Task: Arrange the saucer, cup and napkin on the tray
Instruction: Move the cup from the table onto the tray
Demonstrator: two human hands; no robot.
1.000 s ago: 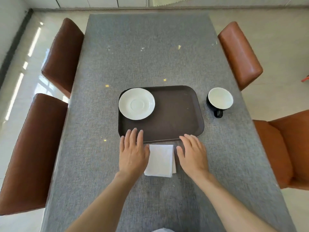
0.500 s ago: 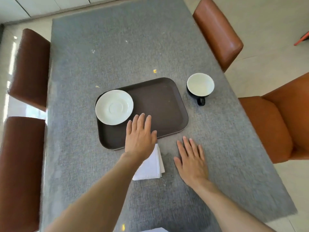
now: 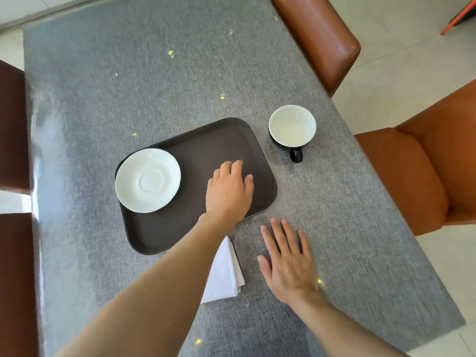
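Note:
A dark brown tray (image 3: pixel 206 140) lies on the grey table. A white saucer (image 3: pixel 147 180) sits on the tray's left part. A cup (image 3: pixel 292 128), black outside and white inside, stands on the table just right of the tray, handle toward me. The folded white napkin (image 3: pixel 226 275) lies on the table below the tray, partly hidden under my left forearm. My left hand (image 3: pixel 228 193) reaches over the tray's right part, palm down, fingers loosely apart, holding nothing. My right hand (image 3: pixel 288 261) rests flat on the table right of the napkin, fingers spread.
Brown leather chairs stand at the table's sides: one at the upper right (image 3: pixel 316 39), one at the right (image 3: pixel 422 163), two at the left (image 3: pixel 13 130). The table's right edge runs close to the cup.
My left hand has moved from beside the napkin forward and right over the tray. My right hand stays flat by the napkin. The view has swung right and tilted.

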